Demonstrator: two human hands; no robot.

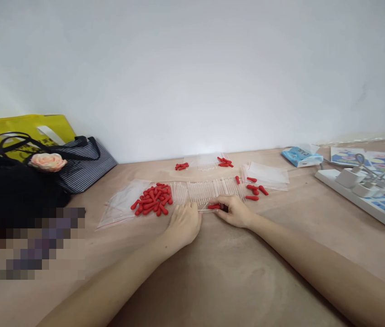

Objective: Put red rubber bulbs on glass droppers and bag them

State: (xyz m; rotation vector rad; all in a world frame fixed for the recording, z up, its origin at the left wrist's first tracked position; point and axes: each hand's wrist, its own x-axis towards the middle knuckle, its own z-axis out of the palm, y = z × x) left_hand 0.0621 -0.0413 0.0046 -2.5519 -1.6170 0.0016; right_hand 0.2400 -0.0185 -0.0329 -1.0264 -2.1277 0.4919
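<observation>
My right hand pinches a red rubber bulb between thumb and fingers, at the right end of a thin clear tube. Beside it, my left hand is closed near the tube's left end; what its fingertips grip, if anything, is hidden. Just beyond both hands lies a row of clear glass tubes. A pile of red bulbs is left of the row, partly on a clear plastic bag. Several loose red bulbs lie to the right.
Small red bulb groups lie farther back. Another clear bag is at the right, near a blue tissue pack and a white power strip. A striped bag and yellow bag stand at left.
</observation>
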